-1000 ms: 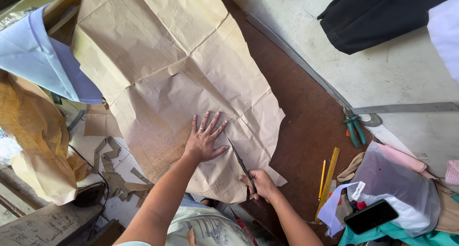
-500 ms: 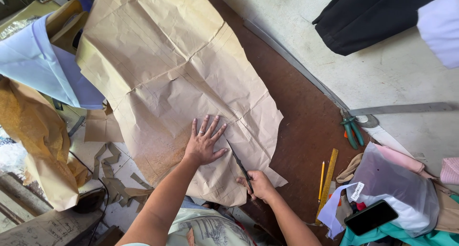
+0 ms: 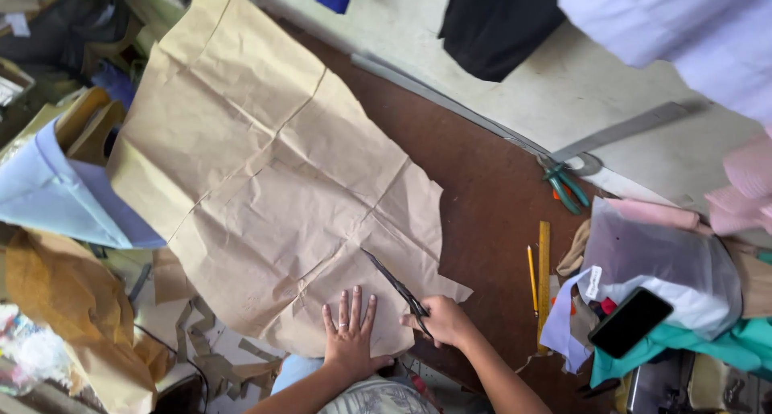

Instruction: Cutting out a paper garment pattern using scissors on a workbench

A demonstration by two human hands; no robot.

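On the brown worktop (image 3: 498,213), a large creased brown paper sheet (image 3: 265,165) is pinned flat by the open left hand (image 3: 351,339); black-bladed scissors (image 3: 396,289), gripped in the right hand (image 3: 444,321), are partway into its near edge, most still uncut.

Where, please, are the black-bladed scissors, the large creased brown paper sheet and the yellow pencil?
Black-bladed scissors (image 3: 392,284): head view, middle of the blades.
Large creased brown paper sheet (image 3: 265,165): head view, centre of the sheet.
Yellow pencil (image 3: 531,279): head view, mid-shaft.
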